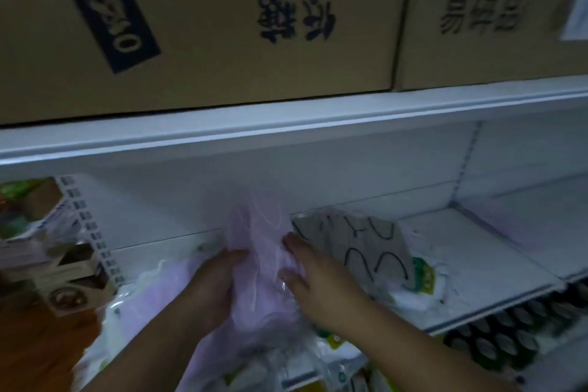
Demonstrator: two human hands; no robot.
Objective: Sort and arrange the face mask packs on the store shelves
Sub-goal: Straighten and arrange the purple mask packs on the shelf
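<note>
Mask pack (261, 251) — thin glossy clear film over pale pink, probably cloth. Shelf (286, 134) smooth white painted metal. Boxes (222, 25) — matt cardboard.

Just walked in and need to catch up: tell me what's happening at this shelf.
A person is stocking a white store shelf. Both hands hold a pale pink face mask pack upright at the shelf front: the left hand grips its left side, and the right hand presses flat against its right side. A grey mask pack with black ear loops leans just to the right. More packs lie below the hands, blurred. Cardboard boxes sit on the shelf above.
</note>
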